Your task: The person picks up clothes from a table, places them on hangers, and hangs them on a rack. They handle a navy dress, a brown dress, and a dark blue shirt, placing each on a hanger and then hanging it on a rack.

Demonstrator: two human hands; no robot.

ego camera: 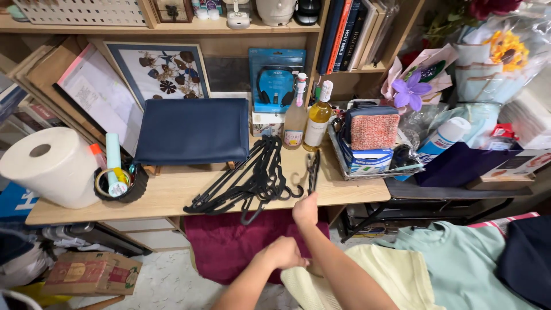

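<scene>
My right hand (306, 209) reaches up to the front edge of the wooden table (166, 198), its fingers closed on the lower end of a single black hanger (313, 169) that lies apart from the pile. My left hand (284, 252) is curled into a fist just below, at the top edge of a pale yellow shirt (396, 281), and seems to pinch the fabric. A heap of black hangers (252, 178) lies on the table left of the right hand.
On the table stand a paper roll (51, 166), a navy pouch (192, 131), two bottles (317, 117) and a wire tray (402, 169) of items. A maroon cloth (229, 241) hangs below. A mint shirt (459, 258) and a navy garment (525, 258) lie at the right.
</scene>
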